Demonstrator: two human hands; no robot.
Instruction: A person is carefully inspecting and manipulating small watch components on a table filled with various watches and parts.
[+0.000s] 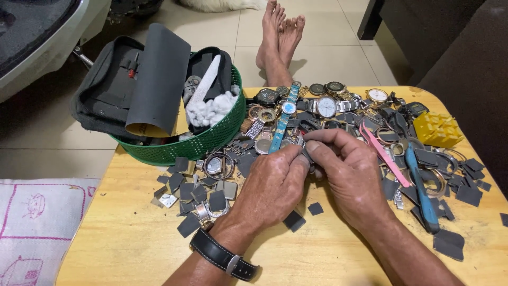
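Note:
My left hand (272, 185) and my right hand (352, 169) meet over the middle of a wooden table (132, 243). Together their fingertips pinch a small metal watch part (300, 142), mostly hidden by the fingers. A black strap watch (225, 257) is on my left wrist. Just beyond the hands lie several wristwatches: one with a blue strap (280, 124), one with a steel band (325, 106). Dark grey sandpaper scraps (188, 190) and loose watch cases litter the tabletop around both hands.
A green plastic basket (196, 145) at the back left holds a dark pouch, a rolled grey sheet and white cotton. Pink tweezers (381, 151), a blue-handled tool (423, 196) and a yellow block (436, 128) lie at right. My bare feet (278, 37) rest on the tiled floor beyond.

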